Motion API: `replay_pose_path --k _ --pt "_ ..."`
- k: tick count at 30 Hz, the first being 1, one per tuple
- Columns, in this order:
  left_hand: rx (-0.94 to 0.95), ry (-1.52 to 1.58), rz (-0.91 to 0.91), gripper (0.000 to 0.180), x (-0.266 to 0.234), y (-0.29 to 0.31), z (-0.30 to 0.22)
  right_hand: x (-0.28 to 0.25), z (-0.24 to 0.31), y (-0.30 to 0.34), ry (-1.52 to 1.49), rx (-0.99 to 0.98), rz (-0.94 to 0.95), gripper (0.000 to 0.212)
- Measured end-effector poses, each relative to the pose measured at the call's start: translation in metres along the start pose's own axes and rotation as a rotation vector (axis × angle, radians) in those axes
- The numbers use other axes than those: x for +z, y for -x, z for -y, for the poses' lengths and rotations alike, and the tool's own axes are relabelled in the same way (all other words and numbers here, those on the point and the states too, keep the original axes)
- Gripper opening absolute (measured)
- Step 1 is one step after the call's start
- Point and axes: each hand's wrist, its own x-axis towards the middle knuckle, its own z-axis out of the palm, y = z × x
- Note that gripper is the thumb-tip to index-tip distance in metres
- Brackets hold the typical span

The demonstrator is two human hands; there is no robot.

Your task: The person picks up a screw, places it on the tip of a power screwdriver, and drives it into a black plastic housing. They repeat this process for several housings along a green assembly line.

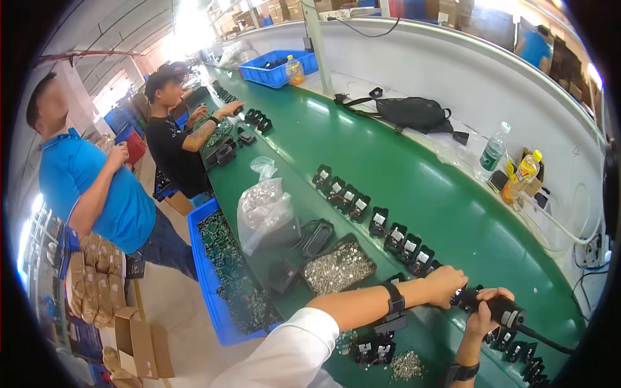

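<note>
My right hand [486, 312] is wrapped round a black corded electric screwdriver [508, 313], held almost level over the green bench. Its cable trails off to the right. My left hand [446, 285] is closed right at the driver's front end; what its fingers grip there is hidden. Beside it a row of small black housings [409, 247] with pale parts on them runs away to the far left. More black housings [515, 351] line up past my right hand. Below my left forearm sit two housings [374, 351] next to a loose heap of small metal screws [406, 365].
A black tray [362, 277] of small metal pieces, a clear bag [262, 210] and a blue bin [206, 304] of green circuit boards stand left. Bottles [495, 152] and a black bag [414, 114] line the far ledge. Two people [97, 181] are at the left.
</note>
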Motion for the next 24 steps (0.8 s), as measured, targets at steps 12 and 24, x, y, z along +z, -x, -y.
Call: replay_pose_path --k 12,24 --pt "0.191 -0.336 -0.006 0.044 0.04 0.115 -0.123 -0.071 0.129 0.073 0.402 0.43 0.019 0.056" --pt "0.129 -0.296 -0.019 0.023 0.024 0.118 -0.124 -0.052 0.136 0.067 0.415 0.389 0.069 0.044"
